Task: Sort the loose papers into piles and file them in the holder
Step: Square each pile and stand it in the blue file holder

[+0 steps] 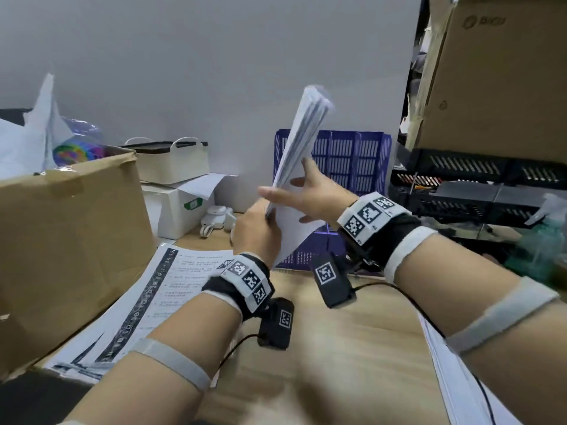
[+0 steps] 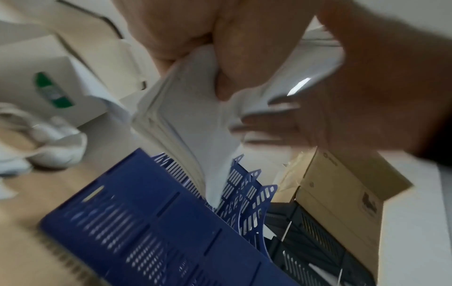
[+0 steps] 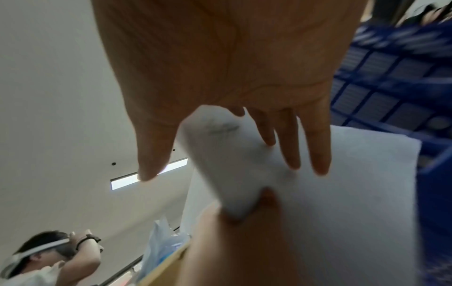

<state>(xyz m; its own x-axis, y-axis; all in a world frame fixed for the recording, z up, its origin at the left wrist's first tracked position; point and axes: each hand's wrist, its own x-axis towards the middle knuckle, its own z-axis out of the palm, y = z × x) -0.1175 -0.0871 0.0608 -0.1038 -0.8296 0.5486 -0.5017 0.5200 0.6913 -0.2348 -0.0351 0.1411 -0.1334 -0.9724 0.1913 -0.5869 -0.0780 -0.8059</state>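
Observation:
A thick stack of white papers (image 1: 302, 142) stands tilted in the air in front of the blue slotted file holder (image 1: 356, 161). My left hand (image 1: 256, 233) grips the stack's lower corner. My right hand (image 1: 310, 194) is open, its straight fingers flat against the stack's side and the thumb stretched across its near edge. The left wrist view shows the stack (image 2: 186, 123) just above the holder (image 2: 146, 212). In the right wrist view the straight fingers (image 3: 291, 147) lie on the sheets (image 3: 342, 193). A pile of printed sheets (image 1: 159, 299) lies on the desk at the left.
A large cardboard box (image 1: 61, 240) stands at the left, with white boxes (image 1: 175, 207) behind it. Black crates (image 1: 478, 191) and a cardboard box (image 1: 497, 75) are stacked at the right. More white sheets (image 1: 454, 369) lie at the desk's right edge. Another person (image 3: 49, 257) appears in the right wrist view.

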